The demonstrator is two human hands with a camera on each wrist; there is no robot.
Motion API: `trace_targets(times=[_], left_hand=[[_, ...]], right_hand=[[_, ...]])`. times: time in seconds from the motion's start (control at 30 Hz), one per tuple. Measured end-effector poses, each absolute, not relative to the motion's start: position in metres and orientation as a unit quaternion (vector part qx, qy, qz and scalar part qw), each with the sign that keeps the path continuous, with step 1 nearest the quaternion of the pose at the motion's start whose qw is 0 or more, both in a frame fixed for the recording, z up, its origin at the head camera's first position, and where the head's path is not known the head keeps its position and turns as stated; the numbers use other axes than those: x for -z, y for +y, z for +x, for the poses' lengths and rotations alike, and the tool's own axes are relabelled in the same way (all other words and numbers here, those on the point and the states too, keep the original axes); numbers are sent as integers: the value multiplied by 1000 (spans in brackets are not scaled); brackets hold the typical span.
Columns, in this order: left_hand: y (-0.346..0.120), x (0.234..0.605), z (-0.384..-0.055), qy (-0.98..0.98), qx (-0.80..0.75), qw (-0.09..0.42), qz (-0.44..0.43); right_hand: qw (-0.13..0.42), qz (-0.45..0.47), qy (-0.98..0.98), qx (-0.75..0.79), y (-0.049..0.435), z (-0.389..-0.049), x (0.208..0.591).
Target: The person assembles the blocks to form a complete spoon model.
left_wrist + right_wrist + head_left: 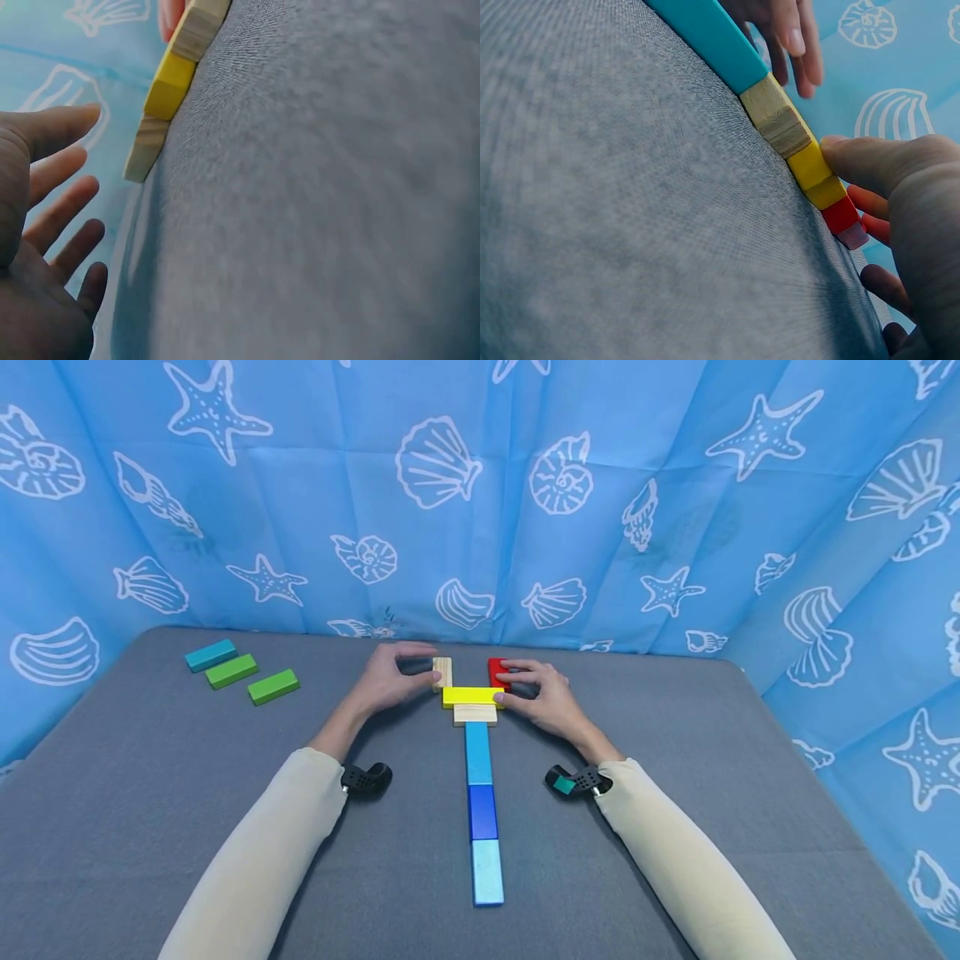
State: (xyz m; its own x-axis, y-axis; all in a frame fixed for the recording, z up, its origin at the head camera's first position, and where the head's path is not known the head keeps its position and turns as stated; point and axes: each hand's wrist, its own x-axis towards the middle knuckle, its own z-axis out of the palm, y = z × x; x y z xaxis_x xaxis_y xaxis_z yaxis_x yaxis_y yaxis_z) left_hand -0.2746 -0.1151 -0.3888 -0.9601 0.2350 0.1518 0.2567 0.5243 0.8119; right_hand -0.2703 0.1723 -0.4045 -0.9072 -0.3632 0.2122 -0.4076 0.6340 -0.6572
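Note:
A line of flat blocks runs away from me on the grey table [675,827]: light blue [487,872], dark blue [483,812], teal [477,752]. Across its far end lie a wooden block [475,715] and a yellow block [472,697]. Beyond the yellow block stand a small wooden block [442,673] on the left and a red block [497,670] on the right. My left hand [397,681] is beside the small wooden block [146,146] with fingers [64,161] spread and straight. My right hand [536,689] lays its fingers on the red block [841,214], its thumb [870,157] against the yellow block's [810,165] end.
At the back left of the table lie a teal block [211,654] and two green blocks [232,670] [273,686]. A blue curtain with white shells and starfish [480,485] encloses the table on three sides. Black camera mounts [367,777] [576,781] sit on both wrists.

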Motion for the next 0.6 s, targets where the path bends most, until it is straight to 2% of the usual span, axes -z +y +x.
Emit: trace_targets(times=[0.23, 0.6], left_hand=[[-135, 387, -263, -875, 457, 61, -146], [-185, 383, -248, -894, 424, 110, -90]], right_hand=[[33, 216, -903, -371, 174, -270, 404], [33, 215, -902, -372, 173, -270, 405]])
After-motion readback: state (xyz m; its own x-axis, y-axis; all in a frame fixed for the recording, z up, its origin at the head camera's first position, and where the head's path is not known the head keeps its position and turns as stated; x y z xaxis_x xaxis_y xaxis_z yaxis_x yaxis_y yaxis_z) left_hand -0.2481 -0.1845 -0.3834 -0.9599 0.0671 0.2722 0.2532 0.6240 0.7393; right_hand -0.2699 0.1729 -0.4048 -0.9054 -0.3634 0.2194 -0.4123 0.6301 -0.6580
